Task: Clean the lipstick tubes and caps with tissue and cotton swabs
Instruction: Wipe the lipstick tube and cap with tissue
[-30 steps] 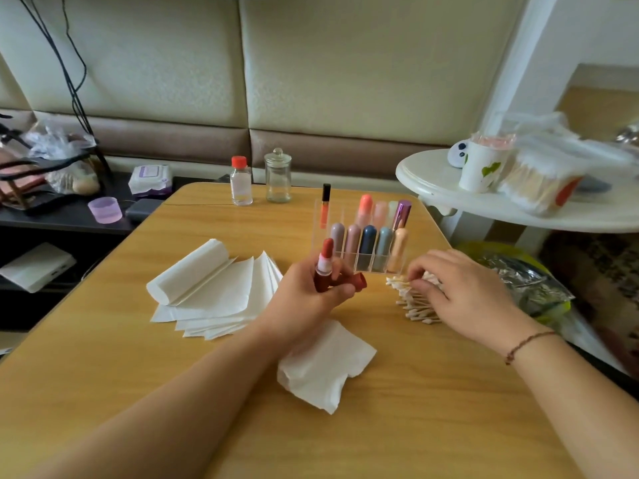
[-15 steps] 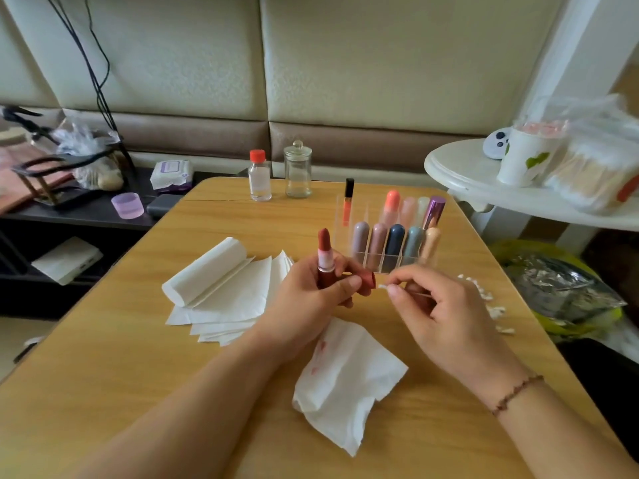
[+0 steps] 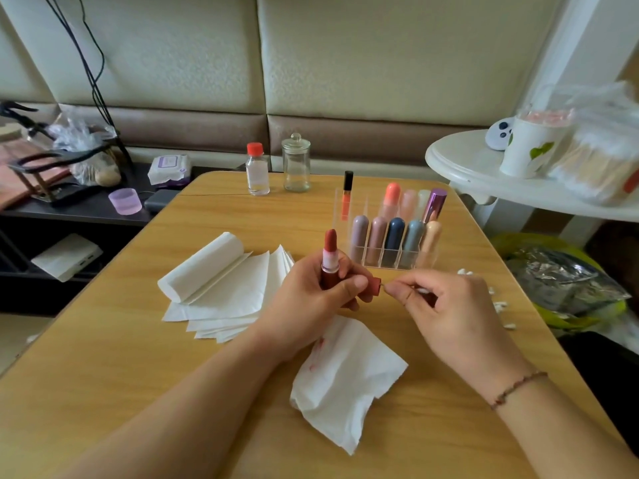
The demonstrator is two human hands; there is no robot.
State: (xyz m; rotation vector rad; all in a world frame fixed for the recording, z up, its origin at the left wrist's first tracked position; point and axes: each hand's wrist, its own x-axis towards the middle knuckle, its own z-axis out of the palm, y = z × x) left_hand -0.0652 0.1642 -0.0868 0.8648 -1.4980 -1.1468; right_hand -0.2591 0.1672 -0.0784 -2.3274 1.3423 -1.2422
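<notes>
My left hand (image 3: 311, 292) grips the opened lipstick (image 3: 329, 257) upright and its cap (image 3: 372, 289) lying sideways, mouth facing right. My right hand (image 3: 435, 302), just beside it, pinches a cotton swab (image 3: 403, 292) pointing left at that mouth. The stained tissue (image 3: 345, 378) lies near me on the worktop (image 3: 138, 357).

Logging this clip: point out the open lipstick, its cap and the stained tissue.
lipstick (image 3: 329, 257), head view, pale collar below the bullet.
cap (image 3: 374, 286), head view, its side near the open end.
stained tissue (image 3: 349, 378), head view, middle of the sheet.
</notes>
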